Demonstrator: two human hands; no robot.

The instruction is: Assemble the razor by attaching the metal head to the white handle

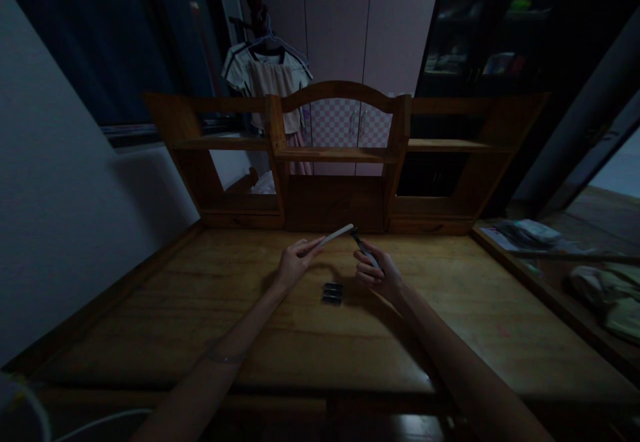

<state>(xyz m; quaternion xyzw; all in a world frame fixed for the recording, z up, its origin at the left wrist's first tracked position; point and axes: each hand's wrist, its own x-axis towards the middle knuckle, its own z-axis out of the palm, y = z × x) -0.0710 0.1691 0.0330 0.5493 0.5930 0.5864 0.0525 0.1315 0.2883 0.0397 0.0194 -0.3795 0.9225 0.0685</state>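
Note:
My left hand [294,263] is closed around one end of a pale, flat, narrow stick [338,234], which slants up to the right. In my right hand [384,277] is what looks like a razor [368,253], with a grey handle and a small dark head pointing up and left. The razor's head is close to the stick's tip; whether they touch I cannot tell. Between my forearms, three small dark bars [333,293] lie in a stack of rows on the wooden desk [200,309]. They resemble razor cartridges, though the dim light hides detail.
A wooden shelf unit [337,155] with compartments rises along the desk's back edge. To the right, beyond a raised wooden edge [530,274], are a plastic-wrapped bundle [535,232] and a pale cloth bag [617,302]. A white wall [95,195] borders the left side.

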